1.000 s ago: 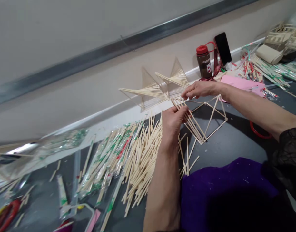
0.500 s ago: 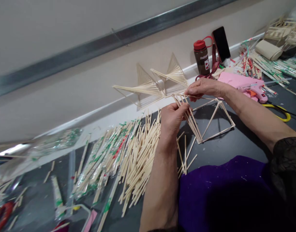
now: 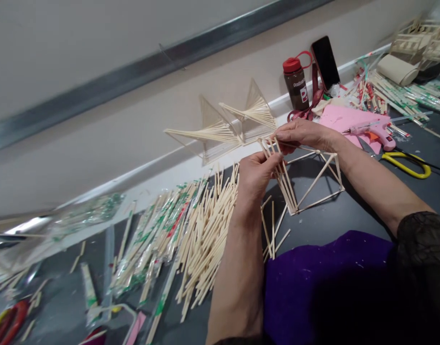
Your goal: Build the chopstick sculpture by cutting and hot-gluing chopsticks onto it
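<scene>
My left hand [image 3: 258, 175] is closed on a frame of thin wooden sticks [image 3: 315, 179], its thumb pressed over several sticks that fan out from the frame's lower corner. At the upper end of those sticks, the fingertips of my right hand [image 3: 301, 134] pinch the frame's top; part of the grip is hidden. The frame's open triangular side extends to the right beneath my right forearm. Beyond my hands, a finished-looking twisted stick structure [image 3: 220, 132] leans by the wall. Left of my left forearm lies a heap of loose chopsticks [image 3: 205, 239].
Wrapped chopsticks [image 3: 151, 235] lie left of the heap. To the right are a pink glue gun [image 3: 380, 132], yellow-handled scissors [image 3: 407, 165], a brown bottle [image 3: 295, 86] and an upright phone [image 3: 325, 62]. Red-handled scissors [image 3: 15, 321] lie at lower left.
The stick frame has tilted slightly, its right end shifting and turning under my right forearm. Both hands keep their grip at nearly the same place. The view has shifted a little.
</scene>
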The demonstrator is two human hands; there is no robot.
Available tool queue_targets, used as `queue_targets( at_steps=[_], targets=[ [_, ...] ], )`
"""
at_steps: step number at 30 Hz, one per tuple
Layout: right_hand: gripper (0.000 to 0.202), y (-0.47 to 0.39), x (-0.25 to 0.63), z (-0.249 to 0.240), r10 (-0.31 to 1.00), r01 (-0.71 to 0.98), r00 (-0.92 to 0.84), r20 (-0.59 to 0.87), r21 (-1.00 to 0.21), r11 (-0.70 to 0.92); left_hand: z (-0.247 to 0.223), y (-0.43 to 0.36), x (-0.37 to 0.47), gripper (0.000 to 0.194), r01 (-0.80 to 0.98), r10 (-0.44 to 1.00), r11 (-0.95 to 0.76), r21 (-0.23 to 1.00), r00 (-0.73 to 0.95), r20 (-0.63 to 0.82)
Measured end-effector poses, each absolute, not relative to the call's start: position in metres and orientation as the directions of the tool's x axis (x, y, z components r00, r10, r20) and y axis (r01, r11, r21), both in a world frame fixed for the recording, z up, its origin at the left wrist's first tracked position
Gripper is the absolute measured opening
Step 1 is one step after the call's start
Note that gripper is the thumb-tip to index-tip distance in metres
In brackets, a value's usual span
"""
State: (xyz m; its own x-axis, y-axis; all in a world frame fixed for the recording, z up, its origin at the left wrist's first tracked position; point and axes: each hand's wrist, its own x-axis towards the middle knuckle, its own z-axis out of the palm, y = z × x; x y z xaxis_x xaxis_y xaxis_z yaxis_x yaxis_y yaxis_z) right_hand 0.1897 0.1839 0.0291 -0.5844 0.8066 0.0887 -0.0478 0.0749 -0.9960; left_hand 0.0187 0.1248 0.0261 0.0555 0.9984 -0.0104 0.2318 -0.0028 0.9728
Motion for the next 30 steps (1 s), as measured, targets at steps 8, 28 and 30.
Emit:
queue_targets(
  at_steps=[8, 28, 30],
  targets=[
    [0.027, 0.189, 0.184, 0.016, 0.802, -0.136, -0.579, 0.145, -0.987, 0.081, 0.026, 0.123, 0.019, 0.025, 0.227, 0.998, 0.001, 0.974, 0.064, -0.016],
    [0.032, 0.184, 0.185, 0.019, 0.798, -0.156, -0.593, 0.110, -0.988, 0.021, 0.027, 0.124, 0.024, 0.026, 0.215, 0.997, 0.049, 0.975, 0.055, -0.062],
    [0.032, 0.184, 0.185, 0.019, 0.795, -0.154, -0.596, 0.112, -0.988, 0.024, 0.027, 0.124, 0.023, 0.026, 0.218, 0.997, 0.042, 0.975, 0.061, -0.057]
  ],
)
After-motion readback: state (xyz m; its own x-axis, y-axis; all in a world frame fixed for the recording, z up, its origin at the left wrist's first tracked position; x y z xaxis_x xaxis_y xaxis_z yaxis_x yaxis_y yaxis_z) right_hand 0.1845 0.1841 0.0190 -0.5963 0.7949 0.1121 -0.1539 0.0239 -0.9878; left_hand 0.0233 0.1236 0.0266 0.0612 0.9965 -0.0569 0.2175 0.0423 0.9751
